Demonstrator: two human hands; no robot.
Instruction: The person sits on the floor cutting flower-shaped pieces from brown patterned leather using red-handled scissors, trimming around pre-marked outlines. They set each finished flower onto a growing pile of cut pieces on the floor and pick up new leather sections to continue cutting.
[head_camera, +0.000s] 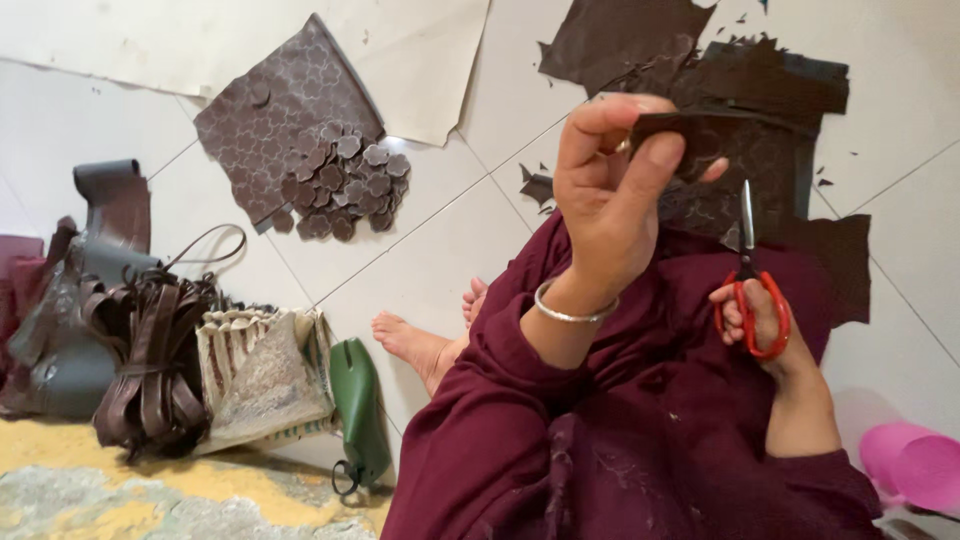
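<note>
My left hand (608, 195) is raised in front of me, fingers pinched on a dark brown leather piece (690, 135) with a stamped pattern. My right hand (762, 322) sits lower at the right, its fingers through the red handles of a pair of scissors (748, 270). The scissor blades point up toward the leather piece and look closed. A metal bangle rings my left wrist. I sit on a white tiled floor in dark maroon clothes, one bare foot (415, 345) showing.
A pile of small cut brown shapes (345, 180) lies on a patterned brown sheet (280, 110). Dark leather offcuts (770, 80) lie at the top right. A bundle of brown straps (150, 360), a woven bag (265, 375) and a green pouch (358, 410) sit at left. A pink object (915, 465) is at right.
</note>
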